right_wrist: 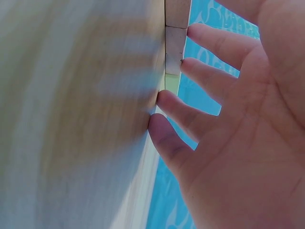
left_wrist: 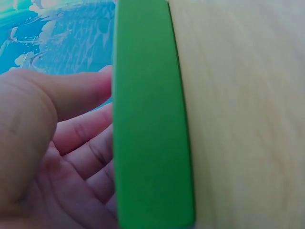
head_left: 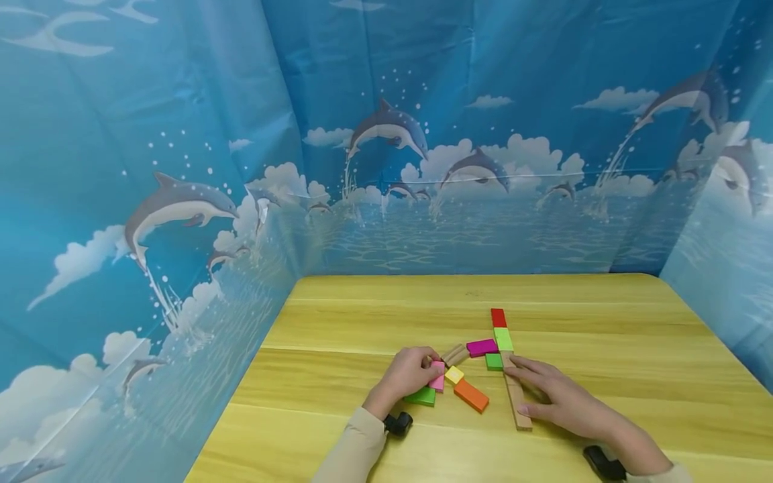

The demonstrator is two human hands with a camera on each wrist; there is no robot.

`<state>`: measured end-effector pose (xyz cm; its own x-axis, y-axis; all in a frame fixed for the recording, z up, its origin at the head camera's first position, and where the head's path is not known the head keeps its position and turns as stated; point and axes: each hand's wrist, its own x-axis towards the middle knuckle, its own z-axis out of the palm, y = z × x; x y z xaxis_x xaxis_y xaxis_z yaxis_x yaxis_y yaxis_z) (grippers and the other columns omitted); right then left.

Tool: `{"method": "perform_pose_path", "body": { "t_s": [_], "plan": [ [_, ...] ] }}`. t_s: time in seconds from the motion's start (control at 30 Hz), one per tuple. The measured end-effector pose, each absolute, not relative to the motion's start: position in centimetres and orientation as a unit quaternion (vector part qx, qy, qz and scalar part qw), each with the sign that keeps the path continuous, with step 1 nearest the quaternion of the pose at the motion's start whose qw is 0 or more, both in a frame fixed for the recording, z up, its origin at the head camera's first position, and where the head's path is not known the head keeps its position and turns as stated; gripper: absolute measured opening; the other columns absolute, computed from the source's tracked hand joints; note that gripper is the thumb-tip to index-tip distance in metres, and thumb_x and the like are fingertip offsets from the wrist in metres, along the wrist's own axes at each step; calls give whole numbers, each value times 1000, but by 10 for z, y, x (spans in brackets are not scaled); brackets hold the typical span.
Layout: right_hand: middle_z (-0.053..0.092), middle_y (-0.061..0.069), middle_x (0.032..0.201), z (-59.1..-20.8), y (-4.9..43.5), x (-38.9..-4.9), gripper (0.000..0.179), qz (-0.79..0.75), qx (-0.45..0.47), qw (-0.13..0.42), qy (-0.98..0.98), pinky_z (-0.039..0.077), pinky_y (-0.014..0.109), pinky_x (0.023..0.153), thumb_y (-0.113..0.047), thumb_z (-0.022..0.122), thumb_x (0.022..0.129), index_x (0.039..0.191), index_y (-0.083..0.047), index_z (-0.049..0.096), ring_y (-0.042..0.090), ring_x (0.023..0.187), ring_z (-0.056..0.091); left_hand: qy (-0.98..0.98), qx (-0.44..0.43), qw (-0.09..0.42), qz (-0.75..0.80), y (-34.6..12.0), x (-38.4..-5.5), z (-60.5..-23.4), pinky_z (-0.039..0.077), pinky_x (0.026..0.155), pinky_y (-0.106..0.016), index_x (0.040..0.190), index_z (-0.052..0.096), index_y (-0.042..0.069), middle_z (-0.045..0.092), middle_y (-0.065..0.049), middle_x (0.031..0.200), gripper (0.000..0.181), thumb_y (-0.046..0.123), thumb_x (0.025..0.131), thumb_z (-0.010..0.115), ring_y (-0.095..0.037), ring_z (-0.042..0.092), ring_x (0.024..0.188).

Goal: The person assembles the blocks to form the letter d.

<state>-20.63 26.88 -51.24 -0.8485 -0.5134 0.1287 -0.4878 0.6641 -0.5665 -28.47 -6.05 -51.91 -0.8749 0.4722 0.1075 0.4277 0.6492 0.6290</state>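
At the left, my left hand (head_left: 412,370) pinches a pink block (head_left: 437,384) between thumb and index finger. Just below that hand lies a green block (head_left: 421,397), which fills the middle of the left wrist view and hides the fingertips there. My right hand (head_left: 558,396) has its fingers spread, fingertips against the side of a line of plain wooden blocks (head_left: 517,396). Above these, the line continues with a light green block (head_left: 502,339) and a red block (head_left: 498,317). A smaller green block (head_left: 494,362) sits at the line's left side.
Between the hands are a yellow block (head_left: 454,375), an orange block (head_left: 471,396), plain wooden blocks (head_left: 455,355) and a magenta block (head_left: 482,347). The yellow wood-grain table (head_left: 362,308) is bordered by a blue dolphin-print curtain (head_left: 386,228).
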Motion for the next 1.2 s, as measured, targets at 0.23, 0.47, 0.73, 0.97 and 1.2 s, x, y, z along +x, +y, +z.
{"method": "perform_pose_path", "body": {
  "t_s": [0.23,0.47,0.73,0.97,1.2],
  "plan": [
    [32,13,160,-512,269,-205,64,-306,-286,16,908,39,66,99,-42,65,97,152,-16,48,45,140,33,896,238,50,373,-61,-286,-520,38,51,-22,106,74,16,58,8,69,17,28,95,72,-7,47,55],
    [33,12,160,-510,268,-206,65,-299,-284,13,911,38,66,101,-47,64,96,152,-16,48,42,141,33,891,239,58,382,-62,-285,-516,41,52,-23,105,74,18,59,8,71,13,26,95,72,-8,50,58],
    [34,14,159,-511,268,-205,65,-302,-284,15,910,39,67,100,-46,64,96,151,-16,49,43,140,34,890,234,62,385,-62,-283,-518,41,51,-23,103,74,19,60,7,70,13,29,95,73,-8,51,57],
    [33,11,160,-512,270,-205,66,-295,-280,15,913,39,66,100,-49,62,96,152,-17,48,42,141,34,890,225,71,390,-61,-282,-518,41,50,-24,105,74,20,60,7,71,14,29,94,73,-9,51,58],
    [33,10,160,-514,270,-207,67,-300,-275,17,914,38,66,102,-50,63,96,152,-17,48,41,142,33,889,221,83,392,-62,-282,-516,43,52,-24,108,74,20,61,7,74,17,30,95,73,-9,53,60]
  ]
}}
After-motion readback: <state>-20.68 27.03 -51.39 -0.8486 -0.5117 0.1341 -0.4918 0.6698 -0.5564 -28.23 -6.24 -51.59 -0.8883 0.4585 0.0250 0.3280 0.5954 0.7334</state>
